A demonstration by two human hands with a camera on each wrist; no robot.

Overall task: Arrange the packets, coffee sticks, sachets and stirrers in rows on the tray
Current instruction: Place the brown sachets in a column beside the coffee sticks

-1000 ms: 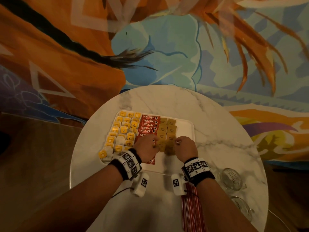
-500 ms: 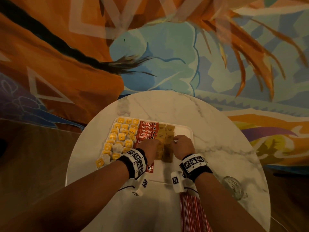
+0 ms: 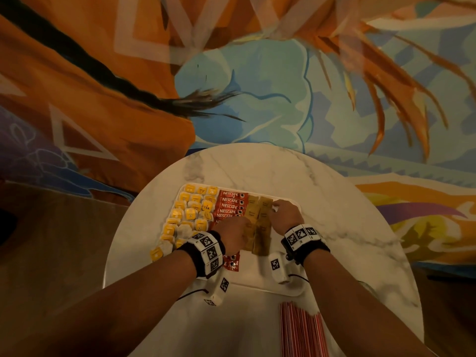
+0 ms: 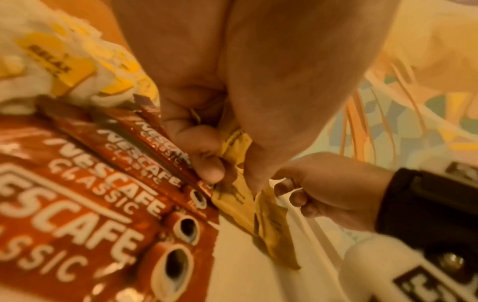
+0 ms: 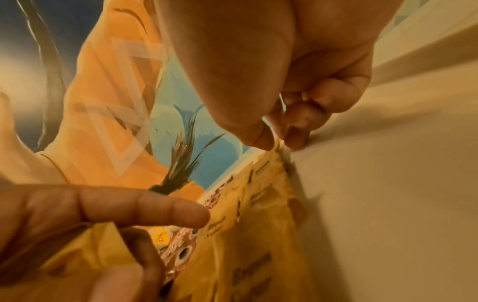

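A white tray [image 3: 283,282] lies on the round marble table [image 3: 347,210]. It holds yellow tea packets [image 3: 190,210] at the left, red Nescafe coffee sticks [image 3: 231,202] in the middle and two columns of brown sugar sachets [image 3: 262,240] on the right. My left hand [image 3: 247,226] is at the near part of the left sachet column; in the left wrist view its fingers [image 4: 209,169] pinch a brown sachet [image 4: 232,147]. My right hand [image 3: 274,208] is at the far end of the right column, thumb and fingertips [image 5: 258,139] pinching a sachet's far corner [image 5: 274,161].
A bundle of red-and-white striped stirrers [image 3: 301,331] lies on the table in front of the tray, under my right forearm. The right part of the tray is bare white. A painted wall rises behind the table.
Both hands have moved away from me along the sachet columns, the right one up to the far end. The camera has tilted up, and the glasses at the lower right have left the view.
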